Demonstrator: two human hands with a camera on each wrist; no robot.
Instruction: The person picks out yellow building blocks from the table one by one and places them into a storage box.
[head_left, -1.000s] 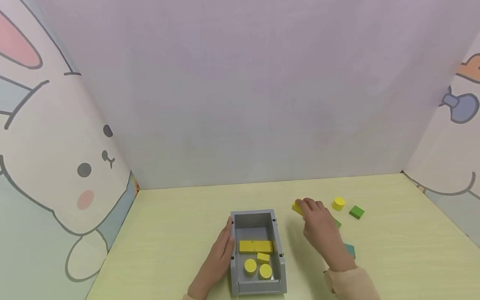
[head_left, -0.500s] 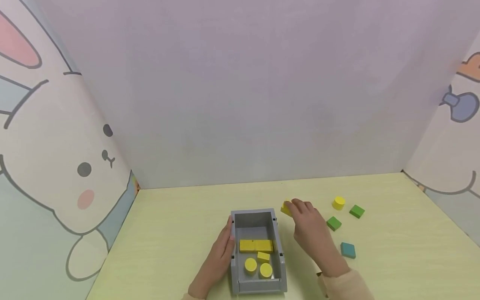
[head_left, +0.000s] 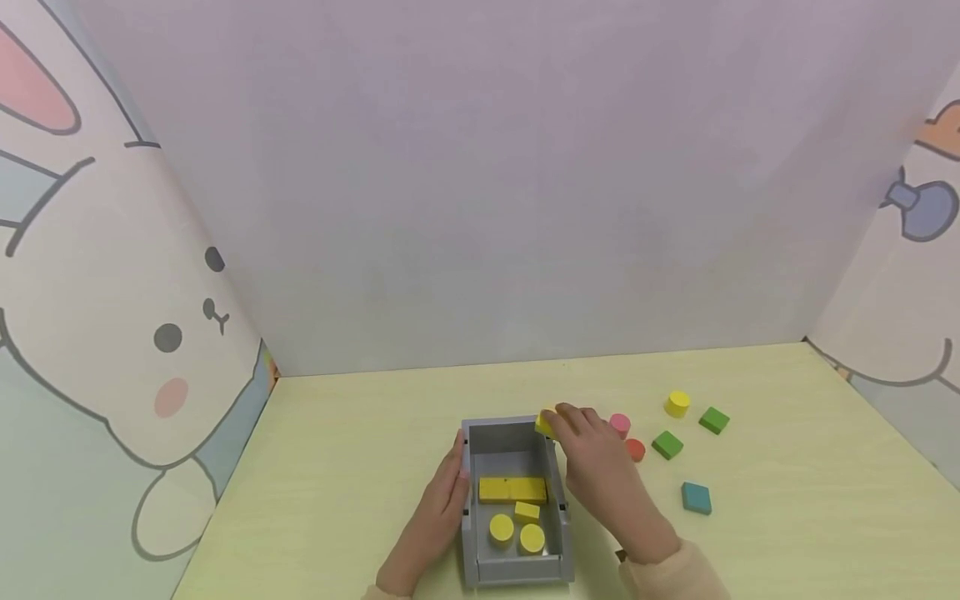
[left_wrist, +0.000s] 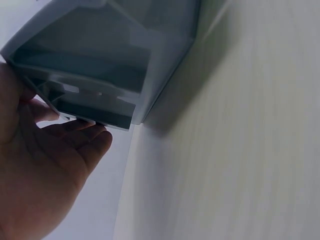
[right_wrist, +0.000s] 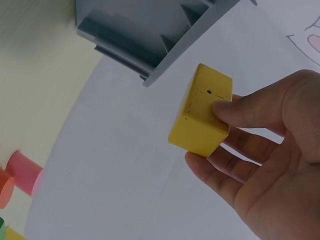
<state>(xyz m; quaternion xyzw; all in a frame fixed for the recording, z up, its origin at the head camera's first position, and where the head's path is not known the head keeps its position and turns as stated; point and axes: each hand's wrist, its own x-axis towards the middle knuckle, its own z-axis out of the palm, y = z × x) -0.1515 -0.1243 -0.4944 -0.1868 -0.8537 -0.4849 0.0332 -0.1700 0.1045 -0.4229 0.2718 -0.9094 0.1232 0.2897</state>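
Note:
A grey open-topped bin (head_left: 517,572) stands on the table, holding yellow blocks. Inside lie long yellow blocks (head_left: 513,490) side by side, a small yellow block (head_left: 527,512) and two yellow cylinders (head_left: 501,530). Along the bin's left side my left hand (head_left: 433,517) rests, its straight fingers against the wall and its thumb by the rim. Above the bin's far right corner, my right hand (head_left: 603,467) pinches a yellow rectangular block (right_wrist: 202,115) between thumb and fingers. In the right wrist view, that block is apart from the bin (right_wrist: 135,35).
Right of the bin lie a pink cylinder (head_left: 620,424), a red cylinder (head_left: 635,450), a yellow cylinder (head_left: 677,404), two green blocks (head_left: 667,445) and a teal block (head_left: 696,497). A pale wall (head_left: 540,250) rises behind the table, with printed panels at both sides.
My right hand has carried the yellow block leftward to the bin's far right corner. The pink and red cylinders have come into sight behind it. My left hand and the bin stay put.

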